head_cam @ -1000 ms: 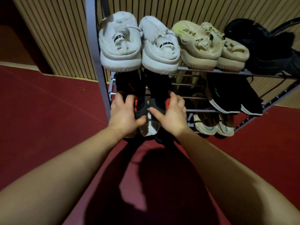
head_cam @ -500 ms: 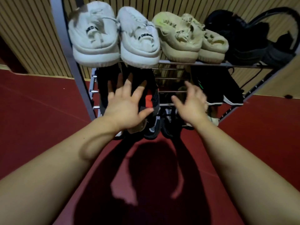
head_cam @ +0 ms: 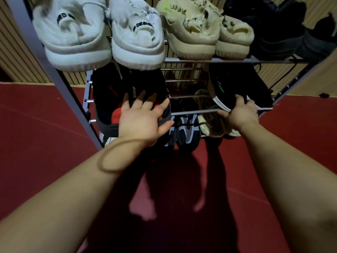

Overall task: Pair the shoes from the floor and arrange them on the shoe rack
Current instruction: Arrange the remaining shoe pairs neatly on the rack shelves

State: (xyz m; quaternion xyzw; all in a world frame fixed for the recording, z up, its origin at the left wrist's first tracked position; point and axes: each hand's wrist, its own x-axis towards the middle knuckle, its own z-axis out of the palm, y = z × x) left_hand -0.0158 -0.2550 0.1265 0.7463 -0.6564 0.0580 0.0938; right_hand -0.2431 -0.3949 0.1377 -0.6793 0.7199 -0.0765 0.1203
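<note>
Metal shoe rack [head_cam: 191, 112], 3 shelves nearly filled; no shoes show on the floor [head_cam: 36, 134] before it. On its middle shelf, left hand [head_cam: 144, 121] presses the black-and-red pair [head_cam: 109, 99] with fingers spread; right hand [head_cam: 238, 114] grips the heel of the white-soled black pair [head_cam: 237, 84]. Apparently only straightening remains.

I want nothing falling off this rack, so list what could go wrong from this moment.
1. The white shoes jut past the top rail, right above the left hand; lifting that hand could knock one off.
2. The right hand grips the heel of the black white-soled shoe at the front edge of the middle shelf; a tug might drag it or its neighbour off.
</note>
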